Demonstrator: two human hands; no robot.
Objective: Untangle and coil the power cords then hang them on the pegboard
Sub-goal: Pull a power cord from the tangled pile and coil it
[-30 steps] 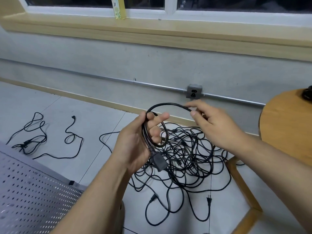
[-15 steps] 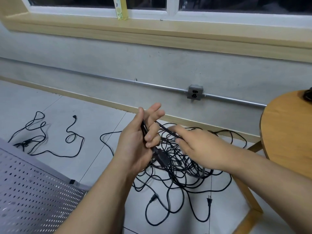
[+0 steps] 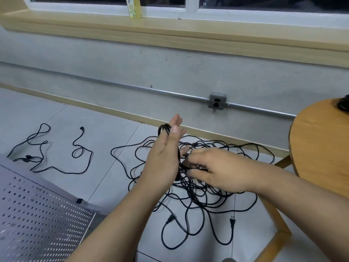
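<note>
No lettering, label or number can be read anywhere here.

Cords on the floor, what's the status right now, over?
Left hand upright, fingers straight, cord loops round it. Right hand pinches a cord just above the tangle. Nothing hung on the pegboard.

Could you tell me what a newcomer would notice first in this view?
Probably the two hands at centre: the left hand, fingers straight, carries a black cord looped over it, and the right hand pinches the cord beside it. Beneath them a tangle of cords sprawls on the floor; a perforated pegboard lies at lower left.
</note>
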